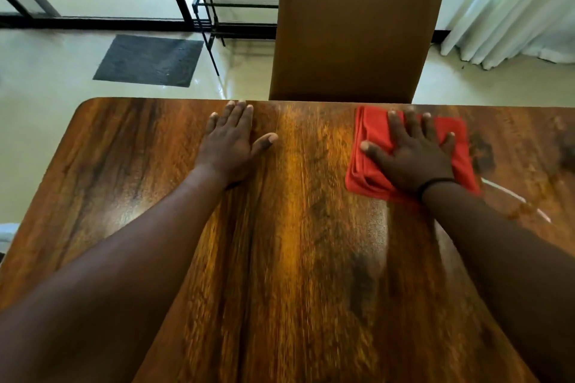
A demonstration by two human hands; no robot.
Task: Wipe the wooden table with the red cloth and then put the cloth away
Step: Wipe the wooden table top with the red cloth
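Wiping's underway, I'd say: right hand point(410, 152) pressed flat, fingers spread, on the folded red cloth point(373, 177) near the wooden table point(280, 258)'s far edge. Left hand point(230, 143) rests flat, well apart, holding nothing. Next probably drag it toward that left hand.

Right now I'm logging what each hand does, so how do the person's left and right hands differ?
The right hand presses flat on the folded red cloth, while the left hand rests on bare wooden table. The right hand's fingers are spread; the left hand's lie together, thumb out. The right wrist wears a dark band; the left has none. Both lie palm down near the far edge.
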